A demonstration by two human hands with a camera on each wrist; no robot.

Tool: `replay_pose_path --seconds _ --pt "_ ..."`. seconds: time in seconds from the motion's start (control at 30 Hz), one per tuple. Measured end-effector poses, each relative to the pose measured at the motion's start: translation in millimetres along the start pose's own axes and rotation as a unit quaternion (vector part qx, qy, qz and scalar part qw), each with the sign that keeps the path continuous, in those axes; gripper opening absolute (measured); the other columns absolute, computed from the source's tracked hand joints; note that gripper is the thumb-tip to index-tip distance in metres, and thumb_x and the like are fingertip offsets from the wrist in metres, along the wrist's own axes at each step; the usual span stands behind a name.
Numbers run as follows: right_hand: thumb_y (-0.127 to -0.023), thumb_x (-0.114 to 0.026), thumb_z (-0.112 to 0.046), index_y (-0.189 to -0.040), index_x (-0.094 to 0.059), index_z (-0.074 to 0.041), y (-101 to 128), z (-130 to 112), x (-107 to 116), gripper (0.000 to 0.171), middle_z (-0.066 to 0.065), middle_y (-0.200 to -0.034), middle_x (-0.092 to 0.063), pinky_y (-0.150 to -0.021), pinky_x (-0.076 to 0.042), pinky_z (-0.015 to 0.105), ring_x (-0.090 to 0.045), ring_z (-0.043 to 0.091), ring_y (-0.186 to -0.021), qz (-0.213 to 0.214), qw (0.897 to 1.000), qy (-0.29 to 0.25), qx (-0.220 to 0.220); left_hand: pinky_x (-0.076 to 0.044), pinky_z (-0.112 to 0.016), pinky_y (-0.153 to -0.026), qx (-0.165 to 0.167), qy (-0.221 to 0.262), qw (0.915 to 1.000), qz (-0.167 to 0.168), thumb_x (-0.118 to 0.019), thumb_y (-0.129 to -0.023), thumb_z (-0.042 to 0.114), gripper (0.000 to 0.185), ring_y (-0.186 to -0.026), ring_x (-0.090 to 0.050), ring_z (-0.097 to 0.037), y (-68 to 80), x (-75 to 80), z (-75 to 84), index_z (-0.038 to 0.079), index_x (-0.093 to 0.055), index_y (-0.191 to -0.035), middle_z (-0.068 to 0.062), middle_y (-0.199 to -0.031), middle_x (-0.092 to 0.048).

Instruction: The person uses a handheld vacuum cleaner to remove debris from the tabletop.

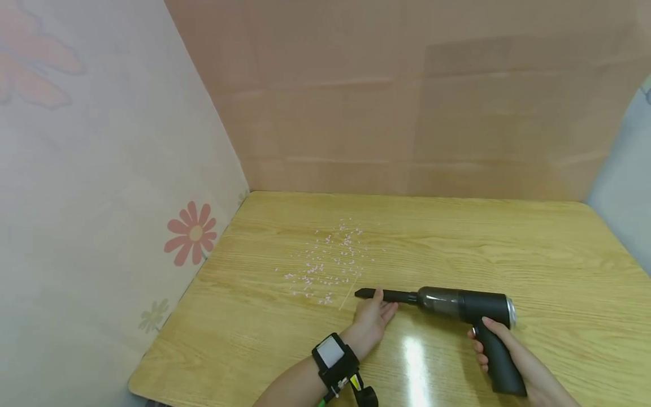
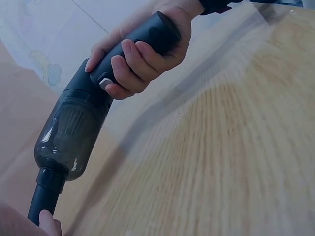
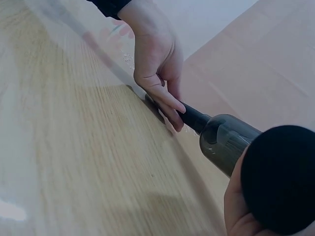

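A black handheld vacuum cleaner (image 1: 483, 306) is held sideways over the wooden table (image 1: 574, 254), its narrow nozzle (image 1: 402, 297) pointing left. My right hand (image 1: 526, 359) grips the handle, fingers wrapped round it, as the left wrist view also shows. With thumb above and fingers beneath, my left hand (image 1: 368, 323) pinches the nozzle near its tip. Between nozzle and motor body sits a see-through dust cup (image 2: 74, 130) with a pleated filter inside. Small pale paper-like scraps (image 1: 312, 269) lie scattered on the table, left of and beyond the nozzle tip.
A pale wall with flower prints (image 1: 190, 233) borders the table's left side. Brown paper-like covering (image 1: 325, 124) stands along the back edge, and a light blue surface (image 1: 623, 175) is at right. A thin pale line (image 1: 348, 293) lies near the nozzle tip.
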State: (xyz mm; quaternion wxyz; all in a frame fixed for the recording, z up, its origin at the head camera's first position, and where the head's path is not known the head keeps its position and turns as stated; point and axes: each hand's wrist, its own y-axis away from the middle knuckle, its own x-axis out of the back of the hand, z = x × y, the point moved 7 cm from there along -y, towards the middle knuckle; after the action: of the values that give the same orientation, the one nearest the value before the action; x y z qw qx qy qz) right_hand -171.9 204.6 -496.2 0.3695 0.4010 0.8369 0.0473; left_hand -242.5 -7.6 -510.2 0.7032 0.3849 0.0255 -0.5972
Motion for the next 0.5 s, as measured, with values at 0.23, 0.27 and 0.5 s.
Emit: replay_pose_path --seconds 0.23,0.27,0.5 --pt "-0.105 -0.016 -0.039 -0.102 -0.057 -0.02 -4.2 -9.0 1.2 0.046 -0.014 -0.082 -0.059 -0.07 -0.054 0.015 -0.057 0.0 -0.072 -0.003 0.999 0.025 0.038 -0.05 -0.037 -0.106 0.001 0.004 1.0 0.0 -0.046 -0.102 0.016 0.061 -0.13 -0.043 -0.045 -9.5 -3.7 3.0 -0.02 -0.017 -0.142 -0.042 -0.136 -0.037" --pt "-0.105 -0.016 -0.039 -0.102 -0.057 -0.02 -5.0 -9.9 1.2 0.046 -0.014 -0.082 -0.059 -0.07 -0.054 0.015 -0.057 0.0 -0.072 -0.004 0.999 0.023 0.04 -0.05 -0.037 -0.106 0.001 0.003 1.0 0.001 -0.046 -0.101 0.016 0.061 -0.13 -0.043 -0.044 -10.6 -4.3 3.6 -0.02 -0.017 -0.142 -0.041 -0.136 -0.037" --pt "-0.105 -0.015 -0.038 -0.101 -0.058 -0.02 -10.8 -15.5 2.8 0.047 -0.013 -0.081 -0.059 -0.069 -0.054 0.015 -0.057 0.001 -0.072 0.001 0.998 0.019 0.053 -0.051 -0.036 -0.105 -0.006 0.002 1.0 0.006 -0.048 -0.101 0.015 0.061 -0.13 -0.041 -0.047 -19.1 -9.7 8.4 -0.021 -0.018 -0.141 -0.044 -0.137 -0.034"
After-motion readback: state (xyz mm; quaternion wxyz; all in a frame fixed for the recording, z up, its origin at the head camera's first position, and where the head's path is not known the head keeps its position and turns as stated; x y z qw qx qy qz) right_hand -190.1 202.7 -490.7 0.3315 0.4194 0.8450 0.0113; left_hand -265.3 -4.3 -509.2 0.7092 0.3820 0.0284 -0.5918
